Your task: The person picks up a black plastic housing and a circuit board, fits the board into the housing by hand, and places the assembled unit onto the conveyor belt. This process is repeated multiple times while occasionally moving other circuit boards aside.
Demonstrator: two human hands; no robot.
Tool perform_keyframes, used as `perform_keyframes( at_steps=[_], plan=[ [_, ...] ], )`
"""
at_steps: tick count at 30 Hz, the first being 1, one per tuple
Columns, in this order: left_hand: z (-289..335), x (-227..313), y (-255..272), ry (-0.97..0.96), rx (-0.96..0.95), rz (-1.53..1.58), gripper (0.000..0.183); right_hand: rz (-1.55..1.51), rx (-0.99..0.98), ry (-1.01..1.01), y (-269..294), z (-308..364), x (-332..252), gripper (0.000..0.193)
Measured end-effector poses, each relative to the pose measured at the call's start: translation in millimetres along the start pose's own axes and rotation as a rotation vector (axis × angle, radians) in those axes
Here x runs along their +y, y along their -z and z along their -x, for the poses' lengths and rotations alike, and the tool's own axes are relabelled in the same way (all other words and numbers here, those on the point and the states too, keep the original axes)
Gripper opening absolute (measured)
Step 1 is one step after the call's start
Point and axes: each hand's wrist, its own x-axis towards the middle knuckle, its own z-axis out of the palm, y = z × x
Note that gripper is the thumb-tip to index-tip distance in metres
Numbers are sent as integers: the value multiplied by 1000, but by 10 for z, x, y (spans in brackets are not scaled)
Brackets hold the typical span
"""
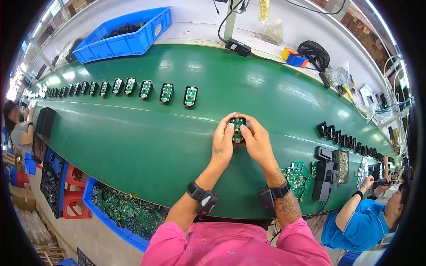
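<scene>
Hands [223, 142] together, both clamped on my black rectangular plastic case [244, 120] over the green tabletop [133, 146], thumbs [229, 130] on the green circuit board [237, 126] inside. I'd press evenly near its edges, not mid-board, and check it seats flush.

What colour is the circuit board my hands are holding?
Mostly green: the circuit board shows best in the head view.
</scene>
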Motion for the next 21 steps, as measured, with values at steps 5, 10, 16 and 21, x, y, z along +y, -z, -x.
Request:
perform_keyframes(
  at_steps=[5, 10, 16, 21],
  plan=[
    [66, 59, -84, -221, 34, -359, 43, 256, 80, 527, 39, 69, 9, 35],
    [44, 50, -83, -767, -28, -508, 45, 304, 139, 789, 85, 138, -46, 42],
    [99, 7, -83, -721, 86, -564, 51, 287, 139, 788, 43, 81, -13, 37],
    [101, -29, -99, -694, 407, -707, 55, 28, 239, 111, -75, -794, 407, 27]
  ],
)
